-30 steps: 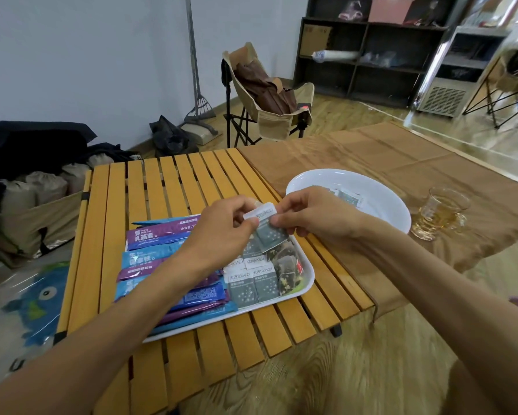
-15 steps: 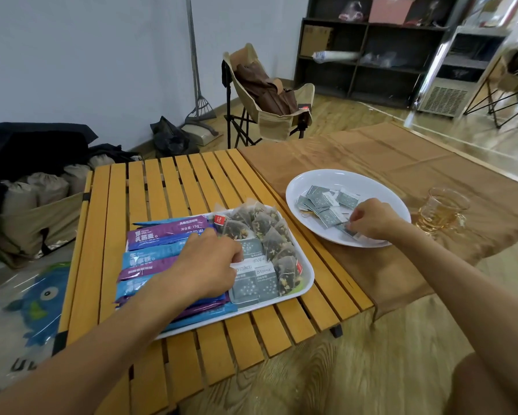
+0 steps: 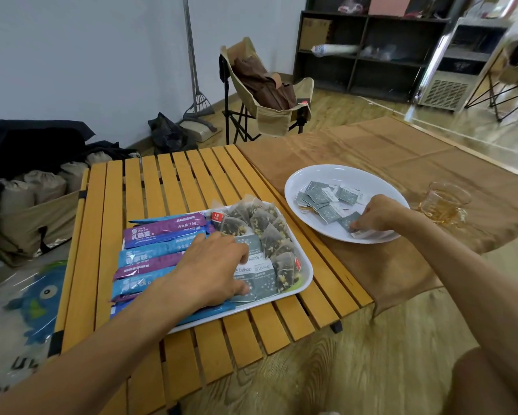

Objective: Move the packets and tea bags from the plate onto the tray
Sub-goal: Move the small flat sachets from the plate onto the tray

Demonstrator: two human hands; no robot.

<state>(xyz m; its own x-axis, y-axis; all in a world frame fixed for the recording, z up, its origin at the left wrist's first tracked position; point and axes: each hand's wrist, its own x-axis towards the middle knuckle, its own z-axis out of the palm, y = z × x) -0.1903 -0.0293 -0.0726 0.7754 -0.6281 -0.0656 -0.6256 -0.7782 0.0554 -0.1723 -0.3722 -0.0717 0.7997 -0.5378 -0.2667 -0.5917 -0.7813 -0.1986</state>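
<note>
A slatted wooden counter (image 3: pixel 174 187) fills the left of the scene, with a brown cloth (image 3: pixel 401 163) spread over the surface to its right. On the near part of the slats sits a white tray (image 3: pixel 307 272): blue and purple stick packets (image 3: pixel 162 232) lie stacked along its left half, mesh pyramid tea bags (image 3: pixel 266 226) are heaped along its far and right side, and flat grey sachets (image 3: pixel 262 275) lie at its near right. To the right, on the cloth, a white plate (image 3: pixel 341 173) holds several more grey sachets, scattered (image 3: pixel 323 196) across its left and middle. A glass cup (image 3: pixel 444 202) of amber liquid stands just beyond the plate's right rim. The left hand (image 3: pixel 212 265) rests palm down on the tray, fingers bent onto the grey sachets there; whether it grips one cannot be told. The right hand (image 3: pixel 380 214) reaches into the near right of the plate, its fingertips pinching a grey sachet (image 3: pixel 347 221) that lies on the plate. A folding chair (image 3: pixel 269 94) stands on the floor beyond the counter.
</note>
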